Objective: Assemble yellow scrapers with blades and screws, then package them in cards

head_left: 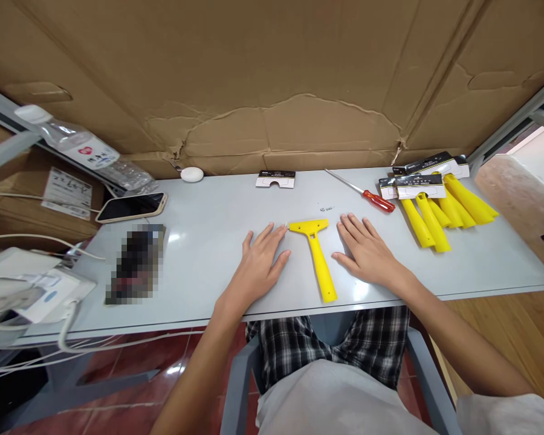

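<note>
A yellow scraper [321,260] lies on the light grey table [199,254], its wide head pointing away from me. To its left, my left hand [263,263] rests flat with fingers spread, fingertips close to the scraper head's left end; whether they touch I cannot tell. On the other side my right hand [365,251] lies palm down, fingers stretched out, apart from the scraper. Neither hand holds anything. Beyond the scraper are a few tiny metal pieces [327,209], probably screws, and a screwdriver [367,194] with a red handle.
Several more yellow scrapers [457,205] with black-and-white cards are piled at the right. A loose card [275,179] lies at the back. At the left are a phone [131,207], a plastic bottle [90,148], a white oval object [191,174], a pixelated item [136,264] and cables. Cardboard [272,72] stands behind.
</note>
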The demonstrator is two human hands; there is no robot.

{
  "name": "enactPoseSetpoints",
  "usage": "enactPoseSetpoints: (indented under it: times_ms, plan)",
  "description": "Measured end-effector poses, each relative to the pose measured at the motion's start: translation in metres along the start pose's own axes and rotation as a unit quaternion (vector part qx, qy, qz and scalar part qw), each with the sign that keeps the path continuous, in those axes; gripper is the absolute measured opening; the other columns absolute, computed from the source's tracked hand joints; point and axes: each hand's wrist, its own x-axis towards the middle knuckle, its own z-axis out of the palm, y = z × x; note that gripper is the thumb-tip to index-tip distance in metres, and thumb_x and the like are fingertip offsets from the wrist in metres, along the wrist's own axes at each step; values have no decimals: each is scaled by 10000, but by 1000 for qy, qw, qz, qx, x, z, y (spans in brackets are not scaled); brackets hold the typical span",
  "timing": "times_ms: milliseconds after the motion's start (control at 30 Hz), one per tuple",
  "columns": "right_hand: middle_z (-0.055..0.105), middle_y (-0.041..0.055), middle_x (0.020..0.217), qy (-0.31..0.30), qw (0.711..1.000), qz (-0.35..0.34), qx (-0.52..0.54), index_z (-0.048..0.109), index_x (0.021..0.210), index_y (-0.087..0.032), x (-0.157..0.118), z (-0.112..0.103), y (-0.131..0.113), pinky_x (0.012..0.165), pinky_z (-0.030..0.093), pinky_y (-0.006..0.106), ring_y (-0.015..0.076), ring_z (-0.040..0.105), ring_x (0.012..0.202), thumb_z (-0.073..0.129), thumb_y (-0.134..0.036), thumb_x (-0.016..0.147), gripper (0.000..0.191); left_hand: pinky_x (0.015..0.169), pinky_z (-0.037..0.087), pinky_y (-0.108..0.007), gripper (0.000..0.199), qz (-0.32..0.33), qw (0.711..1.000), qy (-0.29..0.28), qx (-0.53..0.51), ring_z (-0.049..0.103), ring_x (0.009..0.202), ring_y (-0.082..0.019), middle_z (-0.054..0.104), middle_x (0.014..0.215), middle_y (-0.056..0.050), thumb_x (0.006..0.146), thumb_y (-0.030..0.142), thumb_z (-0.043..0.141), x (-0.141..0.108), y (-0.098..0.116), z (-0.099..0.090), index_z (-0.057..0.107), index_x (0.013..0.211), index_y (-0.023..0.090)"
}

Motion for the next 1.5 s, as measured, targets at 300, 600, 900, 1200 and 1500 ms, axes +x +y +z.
enactPoseSetpoints:
  times_ms: [300, 600, 900, 1200, 1500]
  plan:
    - [258, 204, 1806, 10, 1000, -7, 17, 301, 1734, -101, 0, 0, 0, 1387, 214, 620, 372, 227, 1706, 327, -656, 1102, 842, 1342, 173, -699, 558, 4, 1000, -2, -7, 359, 1653, -343, 516, 1703, -155, 1143, 431, 381, 0, -2, 1, 448, 1650, 207]
    - [269, 211, 1802, 15, 1000, -8, 20, 343, 1715, -88, 1, 0, 0, 1379, 231, 622, 386, 246, 1698, 341, -657, 1099, 838, 1354, 170, -676, 559, 7, 1000, 1, 12, 356, 1657, -335, 500, 1718, -139, 1145, 442, 371, -2, -3, 4, 457, 1654, 225]
    - [388, 196, 1762, 17, 1000, -12, 15, 437, 1668, -110, 5, -8, -1, 1340, 283, 628, 409, 333, 1655, 344, -651, 1098, 791, 1358, 177, -663, 625, 11, 999, 8, 41, 347, 1662, -342, 489, 1720, -171, 1154, 444, 339, -3, -3, 10, 340, 1714, 167]
    - [455, 172, 1727, 23, 999, -27, 8, 450, 1668, -148, 18, -13, -2, 1177, 380, 672, 481, 400, 1534, 306, -637, 1101, 762, 1344, 184, -690, 598, 14, 999, 0, 41, 347, 1659, -361, 524, 1699, -147, 1149, 435, 345, -1, -2, 8, 366, 1703, 212]
    - [419, 173, 1749, 13, 1000, -23, 4, 462, 1665, -154, 15, -13, -3, 1209, 354, 691, 485, 372, 1566, 304, -633, 1103, 756, 1345, 191, -691, 609, 15, 999, 7, 39, 366, 1650, -360, 520, 1700, -158, 1147, 444, 358, -1, -4, 9, 386, 1690, 172]
